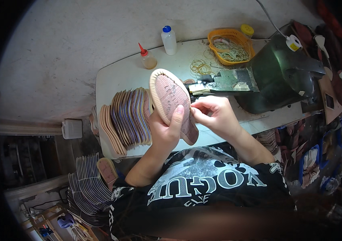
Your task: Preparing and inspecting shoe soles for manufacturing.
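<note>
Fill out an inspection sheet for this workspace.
Surface: white table; green machine on its right.
Job's things: one sole held up; packed row of soles on the left.
Clutter: red-tipped bottle, blue-capped bottle, orange basket of bands, loose bands outside it.
Hands: left hand grips the sole; right hand has fingertips at its right edge, grip unclear.
Cables: grey cord hanging down to a white fitting.
Surroundings: wall behind; white jug and another stack left.

Two hands point(165, 127) point(217, 115), one held sole point(170, 94), two bottles point(149, 62) point(169, 43), one orange basket point(218, 53), one green machine point(265, 76), one white jug point(72, 129).
</note>
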`<state>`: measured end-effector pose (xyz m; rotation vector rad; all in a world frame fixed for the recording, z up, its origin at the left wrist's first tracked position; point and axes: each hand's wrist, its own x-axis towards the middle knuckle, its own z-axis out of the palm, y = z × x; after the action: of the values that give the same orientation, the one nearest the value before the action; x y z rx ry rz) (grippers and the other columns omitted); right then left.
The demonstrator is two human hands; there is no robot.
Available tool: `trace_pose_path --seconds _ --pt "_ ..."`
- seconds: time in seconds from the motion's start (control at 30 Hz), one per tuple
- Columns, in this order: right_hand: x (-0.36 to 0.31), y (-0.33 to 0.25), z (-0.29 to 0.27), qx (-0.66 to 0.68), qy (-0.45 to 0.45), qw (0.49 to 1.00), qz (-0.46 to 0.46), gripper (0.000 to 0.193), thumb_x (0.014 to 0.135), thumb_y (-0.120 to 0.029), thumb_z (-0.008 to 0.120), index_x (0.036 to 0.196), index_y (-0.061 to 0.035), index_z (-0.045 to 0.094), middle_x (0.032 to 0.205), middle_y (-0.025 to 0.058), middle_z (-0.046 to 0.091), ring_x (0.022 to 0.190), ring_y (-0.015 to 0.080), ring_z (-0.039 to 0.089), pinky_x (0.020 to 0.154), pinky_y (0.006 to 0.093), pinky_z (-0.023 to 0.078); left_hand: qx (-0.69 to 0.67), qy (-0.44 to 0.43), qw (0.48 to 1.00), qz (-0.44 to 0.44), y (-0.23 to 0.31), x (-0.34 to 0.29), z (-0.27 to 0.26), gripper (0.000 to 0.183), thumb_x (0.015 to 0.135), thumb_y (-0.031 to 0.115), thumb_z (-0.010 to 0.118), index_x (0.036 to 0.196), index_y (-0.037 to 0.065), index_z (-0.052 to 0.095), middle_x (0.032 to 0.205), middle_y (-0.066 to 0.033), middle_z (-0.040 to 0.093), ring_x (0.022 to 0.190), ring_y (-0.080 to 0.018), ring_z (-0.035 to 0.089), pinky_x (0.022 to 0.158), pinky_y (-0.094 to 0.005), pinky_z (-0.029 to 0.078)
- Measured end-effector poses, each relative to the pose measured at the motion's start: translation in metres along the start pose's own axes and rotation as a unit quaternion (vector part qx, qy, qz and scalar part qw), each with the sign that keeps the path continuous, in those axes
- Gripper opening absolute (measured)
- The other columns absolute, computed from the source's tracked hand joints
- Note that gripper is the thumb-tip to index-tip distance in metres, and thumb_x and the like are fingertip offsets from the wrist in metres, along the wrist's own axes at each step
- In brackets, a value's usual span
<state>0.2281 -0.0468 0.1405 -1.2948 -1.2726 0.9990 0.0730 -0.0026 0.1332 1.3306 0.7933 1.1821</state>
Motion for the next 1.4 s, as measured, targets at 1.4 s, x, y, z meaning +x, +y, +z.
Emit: trace_pose_path --seconds 1.4 --pt "0.007 0.065 -0.010 0.333 0.012 0.925 0.184 0.028 0.098 -0.024 0.048 0.100 0.0022 0.058 0.072 0.0103 0.064 0.054 0.0120 0.059 0.050 0.0212 0.049 -0.027 -0.037 0.989 -0.144 -0.116 0.161 0.009 0.032 0.085 0.025 0.067 0.097 -0.004 0.062 0.092 -0.0107 0.067 0.078 -0.0180 0.065 0.068 -0.0297 0.051"
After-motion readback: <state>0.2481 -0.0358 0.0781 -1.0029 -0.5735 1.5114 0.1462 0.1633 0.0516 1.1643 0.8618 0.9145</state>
